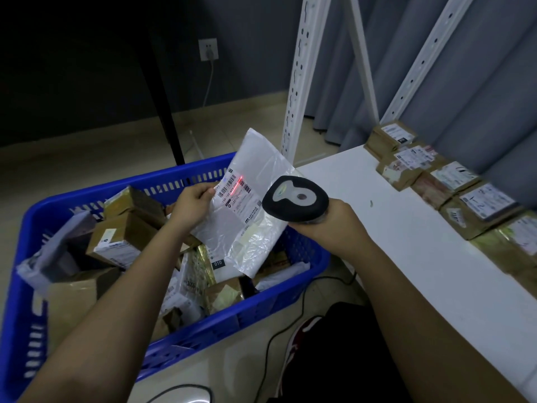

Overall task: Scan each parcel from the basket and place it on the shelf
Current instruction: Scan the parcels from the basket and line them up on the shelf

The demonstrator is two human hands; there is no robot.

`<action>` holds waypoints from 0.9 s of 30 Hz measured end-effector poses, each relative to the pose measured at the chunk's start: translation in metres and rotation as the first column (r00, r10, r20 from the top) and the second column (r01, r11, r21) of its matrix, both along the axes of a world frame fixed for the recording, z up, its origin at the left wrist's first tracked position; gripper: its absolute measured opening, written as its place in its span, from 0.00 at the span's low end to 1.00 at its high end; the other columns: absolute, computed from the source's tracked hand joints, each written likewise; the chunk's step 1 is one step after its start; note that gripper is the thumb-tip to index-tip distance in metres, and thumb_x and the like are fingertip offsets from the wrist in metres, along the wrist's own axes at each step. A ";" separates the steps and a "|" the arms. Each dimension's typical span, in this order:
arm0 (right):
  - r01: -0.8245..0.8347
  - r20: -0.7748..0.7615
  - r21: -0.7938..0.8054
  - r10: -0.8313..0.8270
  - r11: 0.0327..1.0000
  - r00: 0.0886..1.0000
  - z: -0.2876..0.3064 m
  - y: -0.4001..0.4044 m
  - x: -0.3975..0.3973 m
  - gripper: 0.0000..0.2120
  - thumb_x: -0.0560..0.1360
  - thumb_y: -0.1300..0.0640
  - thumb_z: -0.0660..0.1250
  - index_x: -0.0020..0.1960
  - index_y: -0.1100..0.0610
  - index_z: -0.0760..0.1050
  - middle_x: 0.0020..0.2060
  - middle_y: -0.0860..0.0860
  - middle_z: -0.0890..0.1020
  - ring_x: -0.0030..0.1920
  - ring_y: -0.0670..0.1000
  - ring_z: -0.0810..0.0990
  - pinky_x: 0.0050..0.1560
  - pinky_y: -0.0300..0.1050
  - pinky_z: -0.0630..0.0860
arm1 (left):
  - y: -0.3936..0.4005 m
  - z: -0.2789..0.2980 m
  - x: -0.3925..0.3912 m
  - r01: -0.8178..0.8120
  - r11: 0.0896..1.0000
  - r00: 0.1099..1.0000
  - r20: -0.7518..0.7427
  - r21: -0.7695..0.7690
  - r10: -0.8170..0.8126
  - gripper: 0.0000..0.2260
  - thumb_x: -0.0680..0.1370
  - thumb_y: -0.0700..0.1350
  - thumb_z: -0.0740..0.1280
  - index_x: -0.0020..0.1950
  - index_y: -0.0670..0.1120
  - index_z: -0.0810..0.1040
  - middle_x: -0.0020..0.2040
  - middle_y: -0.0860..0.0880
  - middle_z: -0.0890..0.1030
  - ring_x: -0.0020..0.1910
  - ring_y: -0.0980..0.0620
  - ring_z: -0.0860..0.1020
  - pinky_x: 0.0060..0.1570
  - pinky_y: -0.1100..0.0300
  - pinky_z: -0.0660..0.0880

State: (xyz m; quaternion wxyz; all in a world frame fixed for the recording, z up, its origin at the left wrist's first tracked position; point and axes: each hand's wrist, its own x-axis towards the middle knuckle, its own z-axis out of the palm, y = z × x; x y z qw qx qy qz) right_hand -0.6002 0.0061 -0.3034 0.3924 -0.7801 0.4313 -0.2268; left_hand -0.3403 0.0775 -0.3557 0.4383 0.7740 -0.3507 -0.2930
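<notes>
- The white shelf (386,228) is a flat, smooth board running away to the right of the right hand, its near edge curving past that forearm. The strip of board just beside the right hand is bare.
- Along the shelf's far edge, well apart from both hands, a row of brown cardboard parcels (453,196) with white labels sits touching end to end.
- A blue plastic basket (279,303) with slotted walls sits on the floor below and to the left of both hands. It is heaped with cardboard boxes (122,237) and soft mailers, which reach close to its rim.
- The white plastic mailer (247,219), thin, glossy and wrinkled, hangs over the basket between the two hands. Its long axis tilts from the upper left, far from the person, down to the lower right, and its labelled face is turned towards the scanner.
- The left hand (193,206) pinches the mailer's left edge, thumb on the label side and fingers curled behind.
- The right hand (334,225) is wrapped round the handle of a black handheld scanner (295,200), whose rounded head points left at the mailer.
- A white shipping label (236,196) lies on the mailer's upper half, just beside the left thumb, and a red scan line (240,181) crosses its barcode.
- White perforated shelf posts (299,82) rise beyond the hands, with grey curtains behind them.
- A black cable (290,324) trails on the floor below the right forearm.
</notes>
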 end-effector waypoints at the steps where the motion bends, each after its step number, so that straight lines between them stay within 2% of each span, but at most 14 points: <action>1: 0.015 0.001 -0.003 -0.015 1.000 1.000 0.000 -0.001 0.000 0.16 0.68 0.54 0.78 0.50 0.62 0.81 0.44 0.52 0.85 0.47 0.49 0.83 0.51 0.53 0.81 | 0.001 0.000 0.001 -0.002 1.000 1.000 0.008 -0.001 0.002 0.12 0.83 0.44 0.58 0.59 0.45 0.79 0.46 0.51 0.80 0.46 0.53 0.77 0.47 0.58 0.72; 6: 0.035 -0.032 -0.049 -0.037 0.998 0.999 0.001 -0.002 0.001 0.10 0.69 0.57 0.76 0.43 0.64 0.80 0.36 0.54 0.84 0.41 0.52 0.83 0.46 0.54 0.81 | 0.001 -0.002 0.007 -0.010 0.999 0.999 0.037 0.039 0.008 0.12 0.83 0.45 0.58 0.60 0.45 0.78 0.50 0.48 0.81 0.50 0.49 0.79 0.51 0.54 0.75; 9: 0.038 -0.032 -0.042 -0.040 0.998 0.999 0.000 -0.003 0.002 0.09 0.68 0.58 0.76 0.44 0.63 0.81 0.37 0.52 0.84 0.41 0.51 0.83 0.47 0.53 0.81 | 0.002 -0.003 0.007 -0.003 0.999 0.999 0.044 0.043 0.001 0.12 0.82 0.46 0.58 0.60 0.46 0.78 0.51 0.48 0.81 0.51 0.50 0.79 0.55 0.51 0.75; 14: 0.046 0.011 0.004 -0.046 0.999 0.999 -0.002 -0.004 0.002 0.12 0.68 0.56 0.76 0.46 0.62 0.81 0.40 0.52 0.85 0.44 0.51 0.83 0.48 0.53 0.81 | 0.005 -0.002 0.006 -0.004 0.999 0.999 0.046 0.046 0.002 0.11 0.82 0.46 0.58 0.59 0.47 0.78 0.51 0.50 0.81 0.51 0.50 0.79 0.55 0.51 0.75; 17: 0.074 0.058 0.059 -0.078 0.995 0.995 -0.003 -0.002 0.002 0.12 0.68 0.55 0.77 0.45 0.62 0.81 0.38 0.51 0.85 0.44 0.50 0.83 0.47 0.48 0.81 | 0.007 0.000 0.000 -0.014 1.000 0.997 0.074 0.017 0.013 0.11 0.82 0.46 0.58 0.57 0.47 0.79 0.51 0.50 0.81 0.50 0.50 0.79 0.52 0.53 0.76; 19: 0.124 0.088 0.111 -0.135 0.986 0.987 0.000 -0.001 0.001 0.11 0.69 0.55 0.76 0.44 0.62 0.80 0.37 0.50 0.84 0.42 0.48 0.82 0.43 0.43 0.80 | 0.007 0.006 -0.009 -0.011 0.999 0.992 0.122 -0.031 0.015 0.10 0.82 0.45 0.58 0.56 0.46 0.79 0.51 0.49 0.81 0.49 0.51 0.78 0.48 0.58 0.73; 22: 0.249 0.196 0.219 -0.293 0.943 0.936 0.008 0.000 -0.005 0.07 0.71 0.55 0.75 0.43 0.57 0.79 0.35 0.48 0.82 0.38 0.45 0.80 0.38 0.40 0.76 | 0.001 0.024 -0.032 0.016 0.996 0.970 0.242 -0.092 0.007 0.11 0.82 0.45 0.58 0.58 0.47 0.79 0.51 0.51 0.80 0.50 0.52 0.77 0.47 0.59 0.71; 25: 0.379 0.309 0.322 -0.474 0.868 0.824 0.020 0.000 -0.020 0.07 0.72 0.58 0.74 0.47 0.55 0.78 0.38 0.49 0.82 0.37 0.44 0.78 0.40 0.39 0.78 | -0.010 0.052 -0.070 0.101 0.978 0.937 0.347 -0.183 -0.032 0.10 0.82 0.45 0.59 0.56 0.48 0.80 0.49 0.53 0.79 0.49 0.55 0.75 0.47 0.61 0.69; 27: 0.448 0.353 0.369 -0.568 0.815 0.743 0.031 0.001 -0.039 0.06 0.73 0.59 0.73 0.45 0.57 0.77 0.35 0.52 0.79 0.33 0.47 0.76 0.34 0.35 0.76 | -0.021 0.071 -0.097 0.173 0.955 0.914 0.401 -0.240 -0.065 0.11 0.82 0.44 0.59 0.57 0.46 0.80 0.50 0.51 0.80 0.50 0.53 0.75 0.47 0.60 0.68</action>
